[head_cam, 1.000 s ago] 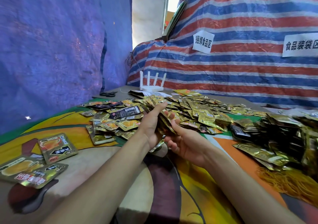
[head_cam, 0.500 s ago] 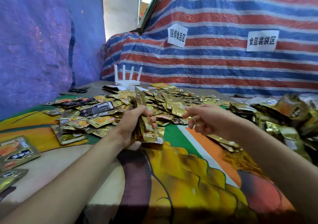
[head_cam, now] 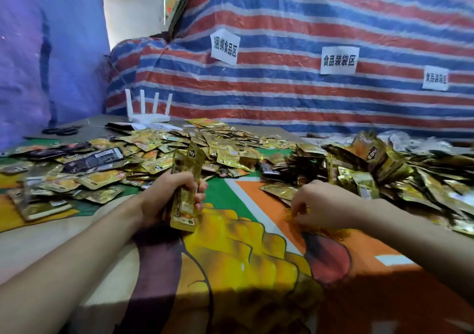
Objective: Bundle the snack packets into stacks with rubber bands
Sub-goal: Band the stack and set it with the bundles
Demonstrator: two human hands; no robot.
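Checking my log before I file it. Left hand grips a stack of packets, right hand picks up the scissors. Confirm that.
Not quite. The left hand does grip the stack of packets, but the right hand is at the rubber bands, not the scissors, which lie untouched at the far left. The head view shows it.

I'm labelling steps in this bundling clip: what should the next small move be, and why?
Probably pinch one band from the rubber band pile and carry it to the stack. The left hand grips a packet stack upright, no band visible on it, and the right hand has its fingertips down in the bands; whether they hold one is hidden.
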